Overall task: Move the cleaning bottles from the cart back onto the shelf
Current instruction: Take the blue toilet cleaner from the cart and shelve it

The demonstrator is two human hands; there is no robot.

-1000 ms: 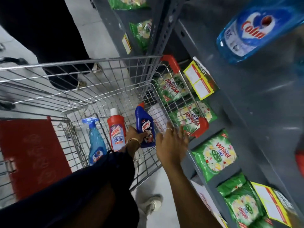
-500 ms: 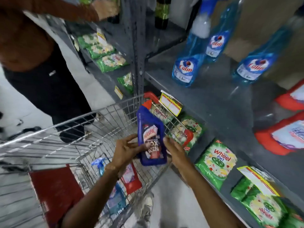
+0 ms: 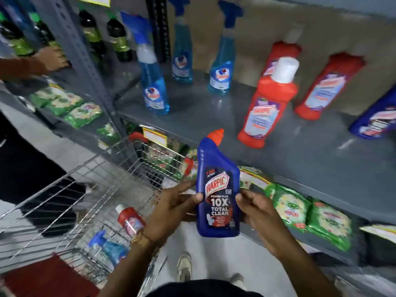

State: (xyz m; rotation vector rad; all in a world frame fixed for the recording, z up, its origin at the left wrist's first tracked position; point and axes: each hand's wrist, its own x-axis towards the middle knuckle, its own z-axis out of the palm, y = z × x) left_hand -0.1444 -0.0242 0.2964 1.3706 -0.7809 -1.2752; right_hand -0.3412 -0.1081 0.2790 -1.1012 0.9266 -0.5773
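Head cam: blue Harpic toilet cleaner bottle [image 3: 217, 194] upright, held in the air between the wire cart [image 3: 70, 202] and the grey shelf [image 3: 300, 151]. Left hand [image 3: 171, 209] and right hand [image 3: 259, 211] both clamp it, thumbs on the label, fingers wrapped behind. Red Harpic bottle [image 3: 129, 220] and blue Colin spray bottle [image 3: 109, 247] lie in the cart.

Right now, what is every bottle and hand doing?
Blue Harpic bottle: upright, capped, held above the floor.
Left hand: gripping its left side.
Right hand: gripping its right side.
Red bottle: in the cart.
Blue spray bottle: in the cart.
Shelf: holds standing spray and red bottles.
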